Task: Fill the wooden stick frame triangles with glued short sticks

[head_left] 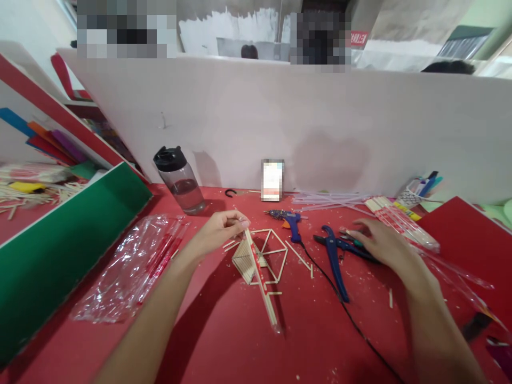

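My left hand [228,226] pinches the upper end of a clear packet of thin wooden sticks [262,280], which slants down over a stick frame. That frame [282,266] is a many-sided wheel lying on the red table [224,341], its left part filled in with sticks. My right hand [372,240] has its fingers curled round a small green-and-metal tool [352,240], partly hidden, beside the dark handles of a cutter. A blue cutter [336,266] lies just left of that hand. The blue glue gun [294,221] rests behind the frame.
A water bottle [182,184] and crinkled plastic bags [120,272] are at left, near a green board [80,245]. A phone [272,181] leans on the white partition [240,117]. Stick packs [404,221], glue sticks [328,199] and a red board [476,250] stand right. A black cable crosses the table.
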### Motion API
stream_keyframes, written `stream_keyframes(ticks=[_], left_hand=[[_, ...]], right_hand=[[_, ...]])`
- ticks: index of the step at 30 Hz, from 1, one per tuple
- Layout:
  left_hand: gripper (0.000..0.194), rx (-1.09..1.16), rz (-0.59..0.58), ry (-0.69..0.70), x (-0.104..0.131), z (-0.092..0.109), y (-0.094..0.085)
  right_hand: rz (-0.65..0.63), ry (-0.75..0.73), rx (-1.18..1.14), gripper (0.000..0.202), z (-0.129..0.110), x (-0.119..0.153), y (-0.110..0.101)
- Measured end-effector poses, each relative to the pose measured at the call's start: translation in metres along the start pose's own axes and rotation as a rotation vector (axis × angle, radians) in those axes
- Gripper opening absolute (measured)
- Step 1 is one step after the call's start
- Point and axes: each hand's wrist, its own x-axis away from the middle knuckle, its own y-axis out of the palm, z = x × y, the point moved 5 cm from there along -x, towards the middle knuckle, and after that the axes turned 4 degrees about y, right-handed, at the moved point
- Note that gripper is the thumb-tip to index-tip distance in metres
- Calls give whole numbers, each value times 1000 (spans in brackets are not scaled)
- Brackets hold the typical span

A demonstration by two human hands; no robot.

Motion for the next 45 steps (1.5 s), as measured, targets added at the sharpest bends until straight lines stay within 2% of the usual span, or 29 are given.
stream_keyframes(ticks=[2, 6, 9, 10, 14, 16, 19, 21, 25, 27, 32, 35, 37, 38, 41, 42, 43, 45], left_hand=[[24, 2, 3, 4, -1, -1, 5], [24, -8, 78, 61, -2, 2, 11], [23, 39, 159, 102, -3, 5, 14], [23, 65, 181, 103, -3, 5, 14], [26, 162, 200, 63, -3, -2, 24], [27, 185, 152, 28, -4, -8, 35], [27, 192, 29, -29, -3, -16, 54], [26, 196, 7, -18, -2, -17, 60], [27, 218, -60, -18, 1, -12, 63], [30, 238, -55, -17, 1, -8, 59], [39, 229, 119, 51, 0, -6, 42], [40, 217, 244, 78, -3, -7, 25], [41, 259, 353, 106, -3, -7, 6], [41, 288, 403, 126, -3, -6, -4], [41, 363, 583, 186, 1, 0, -39], [40, 389, 622, 207, 4, 3, -48], [40, 406, 643, 218, 6, 5, -54], [39, 391, 636, 224, 8, 9, -60]], right_hand=[[-138, -99, -259, 37, -45, 13, -1], [-615, -254, -720, 40, -141, 57, 28], [-735, -237, -840, 29, -180, 79, 58], [-716, -237, -834, 28, -186, 82, 67], [-459, -256, -859, 32, -187, 77, 79], [-398, -262, -900, 34, -184, 73, 81], [-367, -217, -956, 37, -179, 68, 82], [-373, -189, -977, 38, -177, 66, 83], [-391, -196, -990, 39, -178, 66, 83], [-403, -199, -996, 40, -178, 67, 82], [-492, -233, -970, 39, -182, 69, 78], [-579, -260, -927, 41, -182, 73, 74], [-693, -261, -879, 43, -179, 76, 70], [-790, -276, -844, 44, -177, 78, 68], [-1165, -454, -776, 49, -175, 91, 55], [-1238, -530, -790, 51, -174, 94, 47], [-1255, -604, -824, 52, -173, 94, 39], [-1186, -717, -917, 56, -167, 90, 23]])
